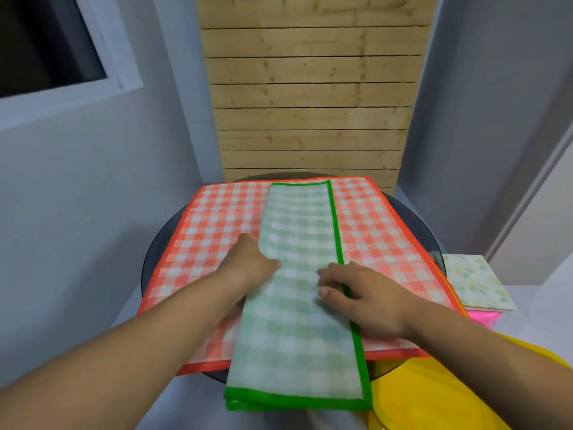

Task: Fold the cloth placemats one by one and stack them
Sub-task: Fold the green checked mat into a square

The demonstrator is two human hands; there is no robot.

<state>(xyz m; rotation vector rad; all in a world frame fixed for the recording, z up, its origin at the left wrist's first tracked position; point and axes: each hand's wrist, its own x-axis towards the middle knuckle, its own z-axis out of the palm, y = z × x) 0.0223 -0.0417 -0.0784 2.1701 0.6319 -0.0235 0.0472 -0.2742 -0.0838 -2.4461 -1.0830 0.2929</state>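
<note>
One head-worn wide view, facing forward and down; the left hand (251, 262) and right hand (361, 294) lie close beneath it, mid-frame; a slatted wood panel (310, 88) stands beyond them, farther off

My left hand (251, 262) sits against the left edge of the folded green placemat (297, 305), and my right hand (356, 293) rests on its right edge. On either side of them the orange placemat (210, 231) lies flat and gives open surface. A wooden slat panel (310, 103) closes off the far side of the table (155, 252). On the right, a patterned square (477, 283) lying over a pink item (483, 316) and a yellow object (434, 398) crowd the rim.
</note>
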